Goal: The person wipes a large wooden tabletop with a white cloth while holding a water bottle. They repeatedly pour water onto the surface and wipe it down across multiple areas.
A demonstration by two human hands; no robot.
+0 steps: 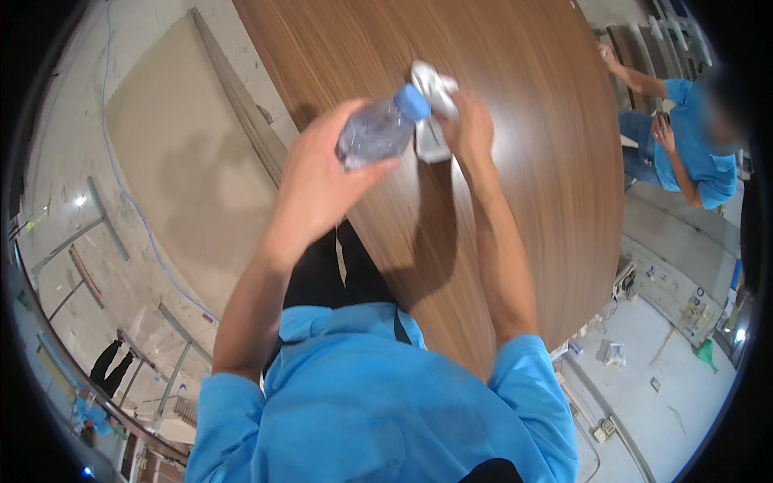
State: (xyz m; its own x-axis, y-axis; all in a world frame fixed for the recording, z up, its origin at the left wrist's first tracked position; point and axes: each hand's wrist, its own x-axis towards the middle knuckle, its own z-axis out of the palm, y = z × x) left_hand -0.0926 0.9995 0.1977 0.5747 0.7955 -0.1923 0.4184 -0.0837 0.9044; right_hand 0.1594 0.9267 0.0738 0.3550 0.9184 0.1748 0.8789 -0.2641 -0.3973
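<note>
My left hand (pixel 318 173) grips a clear plastic bottle (pixel 374 129) with a blue cap (pixel 413 102), tilted so the cap points right toward a white cloth. My right hand (pixel 469 129) holds that crumpled white cloth (pixel 431 109) right against the bottle's cap. Both hands hover over a large brown wood-grain panel (pixel 531 161) that fills the middle of the view.
A co-worker in a blue shirt (pixel 696 153) stands at the panel's far right edge. A beige board (pixel 185 177) and metal bars (pixel 105 217) lie on the concrete floor at left. Power strips and small litter (pixel 612 354) sit on the floor at lower right.
</note>
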